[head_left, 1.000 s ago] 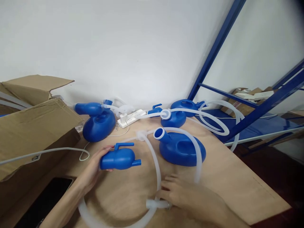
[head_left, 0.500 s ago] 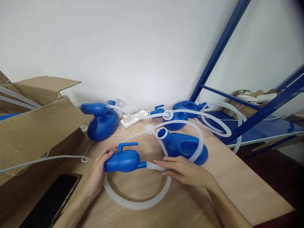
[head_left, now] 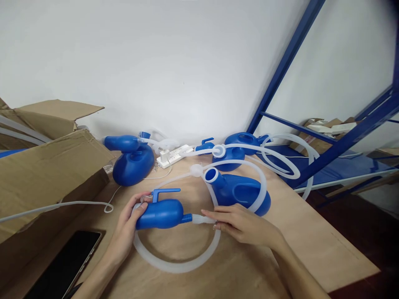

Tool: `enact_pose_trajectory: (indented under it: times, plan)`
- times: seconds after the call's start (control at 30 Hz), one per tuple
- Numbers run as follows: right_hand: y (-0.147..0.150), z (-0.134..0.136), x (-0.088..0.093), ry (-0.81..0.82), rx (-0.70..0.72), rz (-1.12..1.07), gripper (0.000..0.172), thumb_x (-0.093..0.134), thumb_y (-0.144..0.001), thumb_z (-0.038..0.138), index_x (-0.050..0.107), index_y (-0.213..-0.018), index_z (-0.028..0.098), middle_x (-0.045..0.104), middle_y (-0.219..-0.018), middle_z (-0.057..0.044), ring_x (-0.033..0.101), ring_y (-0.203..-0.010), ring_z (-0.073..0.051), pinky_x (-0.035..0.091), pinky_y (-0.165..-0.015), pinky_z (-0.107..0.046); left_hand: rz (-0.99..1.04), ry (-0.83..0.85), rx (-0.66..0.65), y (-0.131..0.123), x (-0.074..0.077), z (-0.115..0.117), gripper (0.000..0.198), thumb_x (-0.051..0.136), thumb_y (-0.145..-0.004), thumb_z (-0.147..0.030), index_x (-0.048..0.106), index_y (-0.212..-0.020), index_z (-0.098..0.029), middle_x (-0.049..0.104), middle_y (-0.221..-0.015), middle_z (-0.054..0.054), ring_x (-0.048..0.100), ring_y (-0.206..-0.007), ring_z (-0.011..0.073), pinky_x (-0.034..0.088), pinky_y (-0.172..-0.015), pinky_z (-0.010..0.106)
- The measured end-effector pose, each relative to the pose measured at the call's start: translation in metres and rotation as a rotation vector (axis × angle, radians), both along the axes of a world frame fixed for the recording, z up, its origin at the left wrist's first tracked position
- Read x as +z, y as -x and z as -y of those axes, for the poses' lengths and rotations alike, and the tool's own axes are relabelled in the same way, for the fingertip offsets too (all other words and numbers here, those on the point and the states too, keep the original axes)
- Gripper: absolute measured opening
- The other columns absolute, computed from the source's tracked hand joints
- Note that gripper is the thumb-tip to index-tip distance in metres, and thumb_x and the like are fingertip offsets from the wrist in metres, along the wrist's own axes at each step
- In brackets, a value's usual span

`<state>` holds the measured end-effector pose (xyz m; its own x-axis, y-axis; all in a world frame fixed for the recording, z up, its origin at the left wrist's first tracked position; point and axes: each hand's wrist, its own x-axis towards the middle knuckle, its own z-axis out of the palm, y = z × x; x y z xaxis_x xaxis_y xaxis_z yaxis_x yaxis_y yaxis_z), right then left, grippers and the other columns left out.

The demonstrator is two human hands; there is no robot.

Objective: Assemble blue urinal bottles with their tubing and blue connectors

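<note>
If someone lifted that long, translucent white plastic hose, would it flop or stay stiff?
The long, translucent white plastic hose is probably bendy but springy, as it curves in wide, smooth loops. Lifting it might also nudge the large blue plastic jug with a white-rimmed spout, since one loop crosses in front of it here.

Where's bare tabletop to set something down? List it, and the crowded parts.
Free: tabletop right of the front blue jug, up to the right edge; a patch nearer than the tube loop, between the forearms. Crowded: along the wall, blue jugs and power strip; left, carton and phone.
</note>
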<state>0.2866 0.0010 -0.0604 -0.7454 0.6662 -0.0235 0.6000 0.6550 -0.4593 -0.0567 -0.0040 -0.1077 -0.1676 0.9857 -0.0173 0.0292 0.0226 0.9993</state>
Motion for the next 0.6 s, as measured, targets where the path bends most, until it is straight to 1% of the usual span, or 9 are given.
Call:
enact_pose_trajectory:
  times: [0.13,0.3,0.43,0.5,0.6]
  plan:
    - [0.005,0.006,0.0,-0.099,-0.028,0.069,0.049,0.048,-0.107,0.024,0.05,-0.155,0.031,0.074,-0.111,-0.004,0.072,-0.095,-0.021,0.049,-0.077,-0.03,-0.112,-0.062,0.0,-0.001,0.002,0.003,0.043,0.066,-0.088,-0.058,0.069,-0.113,-0.023,0.073,-0.114,0.006,0.061,-0.121,0.0309,0.041,-0.105,0.036]
    - [0.011,0.012,-0.006,-0.249,-0.055,0.146,0.05,0.051,-0.101,0.016,0.055,-0.151,0.025,0.076,-0.111,-0.006,0.072,-0.09,-0.022,0.048,-0.073,-0.031,-0.166,-0.092,0.012,-0.004,0.004,0.005,0.045,0.066,-0.086,-0.06,0.07,-0.111,-0.023,0.074,-0.11,0.006,0.064,-0.117,0.0319,0.043,-0.102,0.038]
    - [0.016,0.016,-0.006,-0.284,-0.042,0.168,0.052,0.053,-0.096,0.013,0.056,-0.148,0.023,0.076,-0.111,-0.005,0.073,-0.089,-0.021,0.047,-0.073,-0.031,-0.118,-0.066,0.005,-0.004,0.002,0.005,0.043,0.068,-0.086,-0.058,0.072,-0.111,-0.023,0.075,-0.119,0.006,0.063,-0.122,0.0322,0.044,-0.103,0.037]
    - [0.019,0.018,-0.006,-0.304,-0.032,0.158,0.047,0.054,-0.098,0.017,0.057,-0.145,0.023,0.077,-0.107,-0.004,0.072,-0.085,-0.02,0.046,-0.071,-0.03,-0.069,-0.041,0.017,-0.005,-0.001,0.005,0.045,0.07,-0.085,-0.057,0.073,-0.113,-0.022,0.075,-0.122,0.007,0.063,-0.123,0.0329,0.047,-0.101,0.036]
    - [0.022,0.019,-0.011,-0.38,-0.012,0.133,0.033,0.056,-0.103,0.026,0.061,-0.136,0.023,0.078,-0.1,-0.003,0.071,-0.077,-0.018,0.042,-0.066,-0.029,0.038,0.01,0.026,-0.008,-0.005,0.004,0.048,0.071,-0.083,-0.056,0.073,-0.116,-0.021,0.075,-0.123,0.008,0.063,-0.124,0.0335,0.051,-0.095,0.034]
